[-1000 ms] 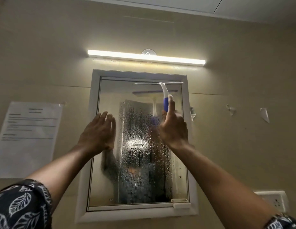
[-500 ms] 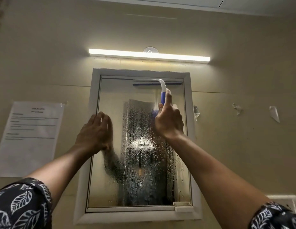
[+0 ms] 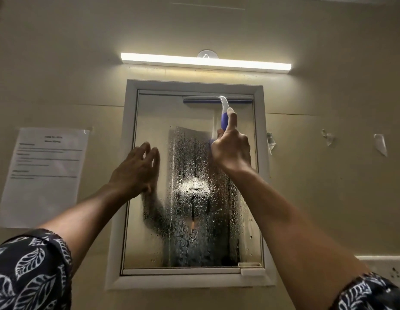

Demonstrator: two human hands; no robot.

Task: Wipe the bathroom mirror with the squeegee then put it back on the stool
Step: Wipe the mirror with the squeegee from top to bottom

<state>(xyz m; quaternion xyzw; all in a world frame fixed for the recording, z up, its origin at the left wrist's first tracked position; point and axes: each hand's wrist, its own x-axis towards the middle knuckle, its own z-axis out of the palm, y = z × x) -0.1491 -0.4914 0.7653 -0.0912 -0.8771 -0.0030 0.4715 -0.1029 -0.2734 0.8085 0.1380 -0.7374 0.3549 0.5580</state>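
A white-framed bathroom mirror (image 3: 149, 220) hangs on the wall, its middle strip covered in water drops, its left strip wiped. My right hand (image 3: 231, 148) grips the blue and white handle of the squeegee (image 3: 223, 108), index finger stretched up along it. The squeegee blade lies flat against the glass at the mirror's top edge, on the right side. My left hand (image 3: 136, 168) rests with spread fingers on the left part of the mirror. The stool is out of view.
A lit tube light (image 3: 205, 61) runs above the mirror. A printed paper notice (image 3: 44, 173) is taped to the wall on the left. Torn tape scraps (image 3: 380, 144) stick to the wall on the right, and a white switch plate (image 3: 389, 267) sits at lower right.
My right hand has pushed the squeegee up from just below the frame's top until its blade meets the top edge of the glass. My left hand stays on the mirror.
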